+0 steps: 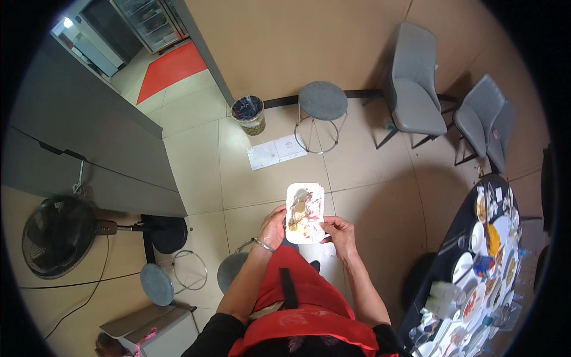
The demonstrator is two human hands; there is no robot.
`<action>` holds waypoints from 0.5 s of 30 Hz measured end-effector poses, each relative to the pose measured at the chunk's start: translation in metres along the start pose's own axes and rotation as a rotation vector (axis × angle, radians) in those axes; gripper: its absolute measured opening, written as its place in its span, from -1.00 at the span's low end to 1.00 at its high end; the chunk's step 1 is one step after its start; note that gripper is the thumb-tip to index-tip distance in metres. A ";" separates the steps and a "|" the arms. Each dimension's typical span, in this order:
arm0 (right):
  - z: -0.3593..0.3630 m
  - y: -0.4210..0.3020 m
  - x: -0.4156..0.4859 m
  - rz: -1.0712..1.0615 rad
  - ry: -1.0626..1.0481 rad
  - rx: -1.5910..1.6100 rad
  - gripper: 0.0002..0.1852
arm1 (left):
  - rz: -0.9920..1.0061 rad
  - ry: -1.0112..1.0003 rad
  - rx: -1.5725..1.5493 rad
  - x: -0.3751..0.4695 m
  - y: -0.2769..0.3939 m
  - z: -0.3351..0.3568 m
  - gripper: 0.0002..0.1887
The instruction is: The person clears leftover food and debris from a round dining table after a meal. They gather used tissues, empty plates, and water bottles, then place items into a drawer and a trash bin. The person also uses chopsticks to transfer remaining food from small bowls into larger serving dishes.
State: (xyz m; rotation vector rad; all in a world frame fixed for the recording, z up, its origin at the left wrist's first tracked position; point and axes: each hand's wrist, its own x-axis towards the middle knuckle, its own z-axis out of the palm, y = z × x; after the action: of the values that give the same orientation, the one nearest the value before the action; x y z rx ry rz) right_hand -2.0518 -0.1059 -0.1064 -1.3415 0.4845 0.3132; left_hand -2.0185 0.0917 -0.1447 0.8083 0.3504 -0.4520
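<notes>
A white rectangular disposable tray (305, 213), smeared with leftover food in cream, yellow-brown and red, is held out in front of my red apron (308, 294). My left hand (273, 227) supports its left side, with the fingertips partly hidden by the tray. My right hand (340, 233) pinches the lower right edge between thumb and fingers. Beyond the tray, on the tiled floor, lies a flat white panel (277, 151) with marks on it. Further off stands a patterned waste bin (248, 115) lined with a dark plastic bag.
A round stool (323, 101) and grey chairs (412, 98) stand along the far wall. On my right is a round table (446, 250) crowded with used dishes. A standing fan (62, 236) and another stool (157, 284) are on my left. A doorway with a red mat (173, 69) opens at upper left.
</notes>
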 end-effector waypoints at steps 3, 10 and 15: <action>0.020 -0.012 0.048 -0.007 -0.036 0.047 -0.84 | -0.012 -0.026 -0.055 0.040 0.026 -0.012 -0.62; 0.100 -0.059 0.200 0.042 -0.013 0.071 -0.86 | -0.018 -0.037 -0.084 0.178 0.138 -0.043 -0.64; 0.161 -0.079 0.287 0.083 -0.028 0.081 -0.86 | -0.102 0.017 -0.018 0.248 0.213 -0.080 -0.62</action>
State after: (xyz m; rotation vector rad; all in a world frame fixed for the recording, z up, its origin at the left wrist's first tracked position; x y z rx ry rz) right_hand -1.7412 0.0183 -0.1601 -1.2390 0.5249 0.3772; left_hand -1.7091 0.2188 -0.1815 0.7795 0.4121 -0.5365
